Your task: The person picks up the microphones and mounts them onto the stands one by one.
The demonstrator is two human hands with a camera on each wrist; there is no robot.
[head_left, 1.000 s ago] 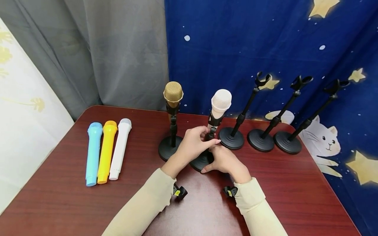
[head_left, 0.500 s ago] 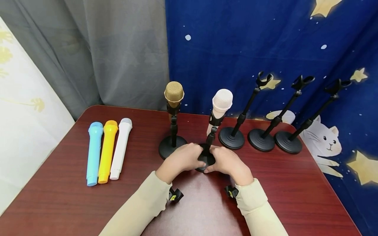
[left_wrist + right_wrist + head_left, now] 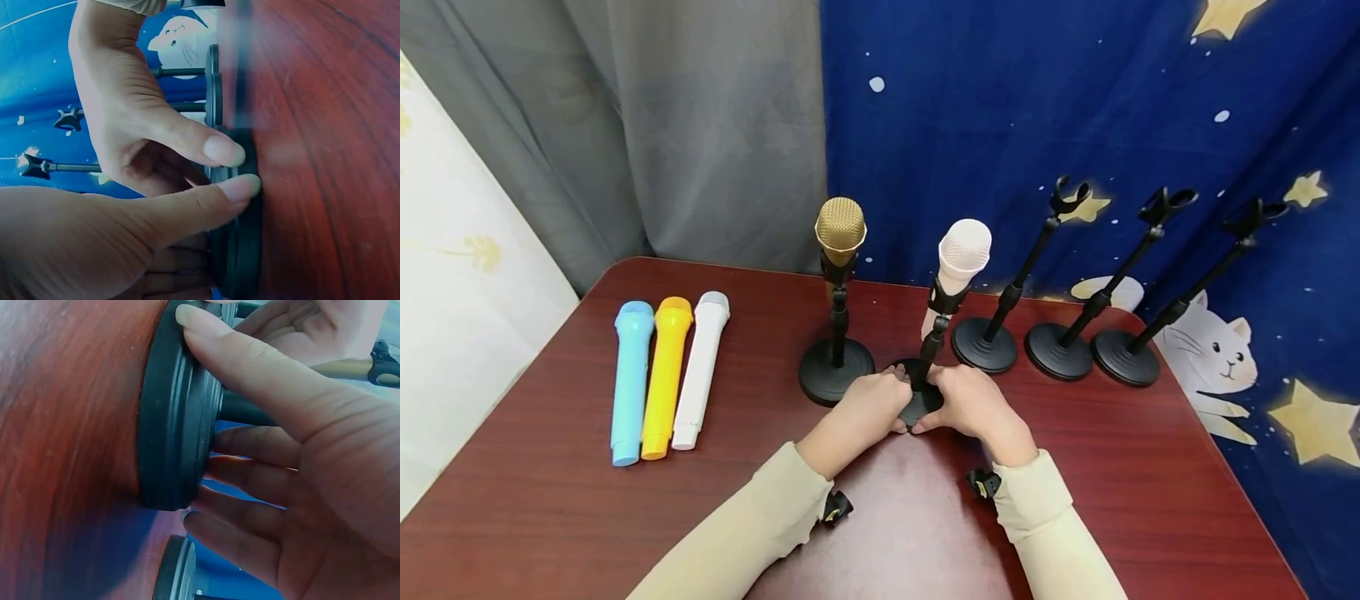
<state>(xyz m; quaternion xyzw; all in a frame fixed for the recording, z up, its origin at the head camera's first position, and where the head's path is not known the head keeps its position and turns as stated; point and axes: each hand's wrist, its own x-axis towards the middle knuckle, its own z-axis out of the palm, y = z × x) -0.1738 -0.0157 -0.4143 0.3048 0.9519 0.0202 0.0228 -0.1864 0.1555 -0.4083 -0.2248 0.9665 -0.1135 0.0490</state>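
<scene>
In the head view a pale white microphone (image 3: 962, 252) sits tilted in the clip of a black microphone stand (image 3: 934, 337). Both hands hold this stand's round base, one from each side. My left hand (image 3: 867, 405) grips the base's left edge, its thumb on the near rim. On the opposite edge is my right hand (image 3: 977, 407), with its thumb on the near rim close to the left thumb. The left wrist view shows both thumbs on the base (image 3: 240, 250). In the right wrist view, fingers curve behind the base (image 3: 172, 425), which lies flat or nearly flat on the table.
A gold microphone (image 3: 841, 229) stands in its own black stand (image 3: 837, 371) to the left. Three bare stands (image 3: 1060, 350) line up at the right. Blue (image 3: 631, 383), yellow (image 3: 666, 379) and white (image 3: 702, 371) microphones lie on the table (image 3: 550, 508) at the left.
My left hand has come down from the stand's upper pole to its base. The base has shifted slightly, while the right hand has stayed on it.
</scene>
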